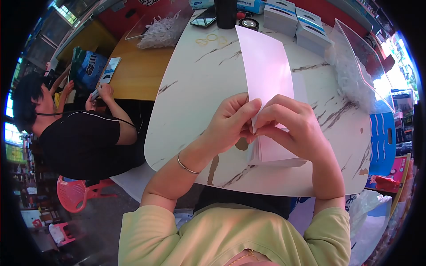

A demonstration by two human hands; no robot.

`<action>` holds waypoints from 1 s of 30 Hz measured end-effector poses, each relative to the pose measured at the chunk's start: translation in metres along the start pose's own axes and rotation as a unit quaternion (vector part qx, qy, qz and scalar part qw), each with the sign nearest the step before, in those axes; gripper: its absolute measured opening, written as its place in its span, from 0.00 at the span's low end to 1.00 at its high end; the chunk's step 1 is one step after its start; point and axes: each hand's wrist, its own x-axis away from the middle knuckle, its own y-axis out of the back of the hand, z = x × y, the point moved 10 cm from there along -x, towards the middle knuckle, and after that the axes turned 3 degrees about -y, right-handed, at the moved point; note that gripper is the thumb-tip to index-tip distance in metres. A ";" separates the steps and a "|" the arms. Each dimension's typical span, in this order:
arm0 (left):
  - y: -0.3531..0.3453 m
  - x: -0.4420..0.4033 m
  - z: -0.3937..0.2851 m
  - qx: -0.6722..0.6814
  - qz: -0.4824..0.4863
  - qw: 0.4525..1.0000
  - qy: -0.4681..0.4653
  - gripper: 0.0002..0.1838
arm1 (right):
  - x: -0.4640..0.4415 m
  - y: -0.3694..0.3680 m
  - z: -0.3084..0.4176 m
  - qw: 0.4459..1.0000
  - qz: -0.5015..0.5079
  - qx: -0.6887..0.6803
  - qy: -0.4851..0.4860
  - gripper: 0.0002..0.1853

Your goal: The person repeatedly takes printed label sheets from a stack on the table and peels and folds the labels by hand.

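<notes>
A long white paper sheet (268, 66) stands up at a tilt from my two hands, above the marble-patterned table. My left hand (235, 117) pinches its lower left edge between thumb and fingers. On the right, my right hand (293, 126) is closed on the same lower corner, its fingertips close to those of my left hand. Beneath my right hand lies a stack of white sheets (270, 153), partly hidden by the hand.
Yellow rubber bands (213, 37), a phone (204, 17), a black cylinder (226, 13) and stacked white boxes (296, 22) stand along the table's far side. Clear bins (355, 66) sit at right and far left. A co-worker in black (84, 142) sits at left.
</notes>
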 end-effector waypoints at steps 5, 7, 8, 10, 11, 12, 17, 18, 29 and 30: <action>-0.003 0.000 -0.001 0.002 0.015 1.000 0.005 0.14 | 0.000 -0.001 0.000 1.000 0.017 0.006 0.009 0.07; -0.002 0.000 -0.001 -0.004 0.008 1.000 0.005 0.14 | 0.000 -0.001 -0.001 1.000 0.016 0.000 0.005 0.07; -0.002 0.000 -0.002 -0.013 0.003 1.000 0.003 0.14 | 0.000 -0.002 -0.005 1.000 0.016 -0.018 -0.018 0.07; -0.001 0.000 -0.002 -0.020 -0.004 1.000 0.001 0.14 | 0.000 -0.002 -0.009 0.998 0.017 -0.036 -0.041 0.08; -0.001 0.000 -0.002 -0.019 -0.001 1.000 0.001 0.14 | 0.000 -0.002 -0.006 0.999 0.011 -0.023 -0.020 0.08; -0.001 0.000 -0.002 -0.017 0.003 1.000 0.001 0.14 | 0.000 -0.001 -0.002 1.000 0.005 -0.009 0.001 0.08; -0.001 0.000 -0.001 -0.002 0.001 1.000 0.002 0.15 | 0.001 -0.002 -0.001 1.000 0.016 0.016 0.002 0.08; -0.002 0.000 -0.001 0.006 0.005 1.000 0.002 0.15 | 0.001 -0.003 0.001 0.999 0.026 0.034 0.012 0.08; 0.005 0.002 0.008 -0.033 0.010 0.999 0.011 0.14 | 0.000 -0.004 -0.004 0.999 0.038 -0.024 -0.016 0.06; 0.012 0.003 0.018 -0.040 0.005 0.999 0.018 0.15 | 0.000 -0.003 -0.001 0.999 0.046 0.003 -0.017 0.06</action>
